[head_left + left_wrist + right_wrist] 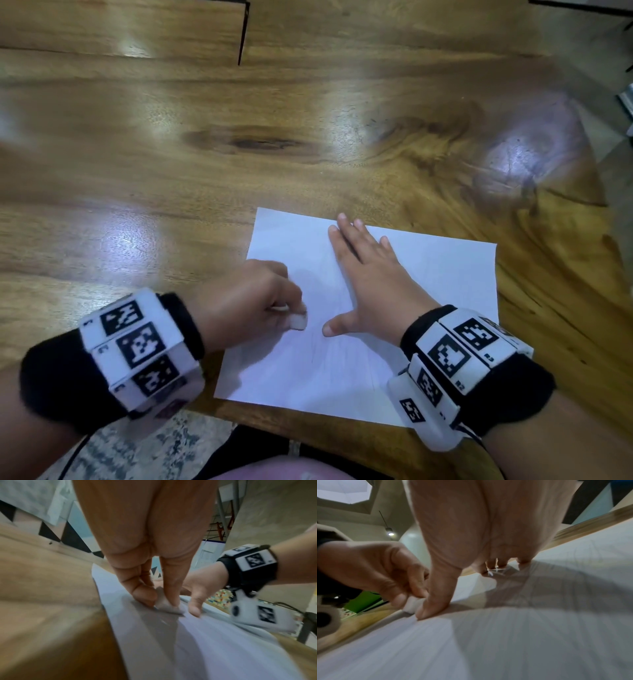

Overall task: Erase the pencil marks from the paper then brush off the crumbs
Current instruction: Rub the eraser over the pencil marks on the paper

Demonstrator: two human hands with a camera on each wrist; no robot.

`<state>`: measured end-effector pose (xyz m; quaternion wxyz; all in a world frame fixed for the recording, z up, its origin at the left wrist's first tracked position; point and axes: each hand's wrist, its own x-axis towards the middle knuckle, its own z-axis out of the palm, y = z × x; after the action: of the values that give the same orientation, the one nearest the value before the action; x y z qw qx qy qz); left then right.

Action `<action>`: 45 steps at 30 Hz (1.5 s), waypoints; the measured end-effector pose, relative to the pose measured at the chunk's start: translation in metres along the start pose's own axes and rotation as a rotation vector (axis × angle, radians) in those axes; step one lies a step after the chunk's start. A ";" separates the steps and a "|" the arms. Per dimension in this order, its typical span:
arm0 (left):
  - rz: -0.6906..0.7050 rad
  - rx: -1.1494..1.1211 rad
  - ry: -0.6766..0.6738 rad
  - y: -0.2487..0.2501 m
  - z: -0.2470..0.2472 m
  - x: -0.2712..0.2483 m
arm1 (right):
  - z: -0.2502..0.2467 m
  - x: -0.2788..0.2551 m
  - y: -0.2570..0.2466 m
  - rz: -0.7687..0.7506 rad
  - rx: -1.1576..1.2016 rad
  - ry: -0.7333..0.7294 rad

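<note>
Left hand (253, 301) pinching eraser (297, 323), rubbing paper (445, 270); your right hand (366, 277) lying flat, pinning it. Thin sheet likely creasing easily: keep pressing beside eraser.

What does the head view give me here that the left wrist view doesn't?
Head only: the whole paper outline on the wooden table, and the right hand spread flat across it.
Left wrist only: up close, the eraser touching the sheet between pinching fingertips.
Both: the left hand holding the eraser beside the right thumb. Neither view shows crumbs clearly.
</note>
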<state>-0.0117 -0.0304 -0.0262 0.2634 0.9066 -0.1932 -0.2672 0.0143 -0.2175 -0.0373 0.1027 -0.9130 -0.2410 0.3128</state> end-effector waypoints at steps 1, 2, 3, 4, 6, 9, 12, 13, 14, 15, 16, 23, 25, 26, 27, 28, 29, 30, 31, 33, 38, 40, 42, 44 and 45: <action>-0.007 0.003 0.042 0.000 -0.005 0.008 | 0.000 0.000 0.000 0.000 -0.001 0.000; -0.012 0.022 0.111 -0.001 -0.012 0.018 | 0.000 0.000 0.000 0.000 -0.002 0.001; -0.017 0.049 0.179 -0.001 -0.018 0.030 | 0.001 0.000 0.000 -0.001 -0.002 0.003; -0.018 0.068 0.220 0.000 -0.023 0.039 | 0.001 0.000 0.001 -0.002 -0.003 0.005; -0.029 0.079 0.199 0.001 -0.022 0.046 | 0.000 0.001 0.001 -0.004 0.000 0.006; 0.032 0.062 0.106 0.002 -0.002 0.019 | 0.001 0.001 0.001 -0.001 0.002 0.006; 0.084 0.002 -0.003 0.004 0.009 -0.002 | 0.000 0.000 -0.001 -0.001 -0.004 -0.002; 0.079 -0.001 -0.002 0.004 0.006 0.002 | 0.000 0.000 -0.001 -0.001 -0.005 -0.001; 0.070 0.013 0.031 0.003 0.001 0.010 | 0.000 0.000 -0.001 0.000 -0.005 -0.003; 0.062 0.042 0.093 0.003 -0.005 0.021 | 0.000 0.000 -0.001 0.001 -0.004 -0.006; 0.053 0.068 0.155 0.002 -0.011 0.032 | 0.000 0.000 -0.001 0.002 -0.002 -0.005; 0.084 0.022 0.089 0.005 0.012 0.006 | -0.001 0.000 0.000 -0.001 0.000 -0.007; 0.097 0.005 -0.015 0.006 0.018 -0.008 | -0.001 0.000 -0.001 -0.002 0.001 -0.005; 0.087 -0.005 -0.048 0.005 0.015 -0.007 | -0.001 0.000 -0.001 -0.002 -0.003 -0.004; 0.077 -0.009 -0.054 0.005 0.008 -0.002 | -0.001 0.000 -0.001 -0.003 -0.008 -0.005; 0.076 0.010 -0.018 0.005 0.001 0.008 | -0.001 -0.001 -0.001 -0.002 -0.012 -0.005; 0.077 0.048 0.055 0.005 -0.006 0.021 | -0.001 0.000 -0.001 -0.001 -0.012 -0.002; 0.067 0.079 0.135 0.005 -0.014 0.034 | -0.001 0.000 -0.001 0.000 -0.009 0.002; 0.042 0.097 0.189 0.007 -0.020 0.044 | 0.000 0.001 -0.001 0.000 -0.006 0.005; -0.005 0.104 0.194 0.009 -0.019 0.050 | 0.000 0.001 -0.001 -0.001 -0.004 0.006; 0.067 0.032 -0.024 0.011 0.014 -0.003 | -0.001 0.000 -0.001 -0.002 -0.007 -0.003; 0.054 0.013 -0.094 0.010 0.010 -0.004 | -0.001 -0.001 -0.001 -0.002 -0.011 -0.002; 0.039 0.069 -0.029 0.009 -0.003 0.014 | -0.001 0.000 -0.001 -0.002 -0.012 -0.003; 0.009 0.125 0.127 0.008 -0.015 0.038 | 0.000 0.001 -0.001 -0.002 -0.007 0.002; -0.010 0.128 0.173 0.009 -0.018 0.047 | 0.000 0.001 -0.001 -0.003 -0.004 0.005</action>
<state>0.0336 -0.0535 -0.0264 0.2191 0.9422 -0.1819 -0.1766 0.0145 -0.2165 -0.0379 0.1018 -0.9136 -0.2430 0.3097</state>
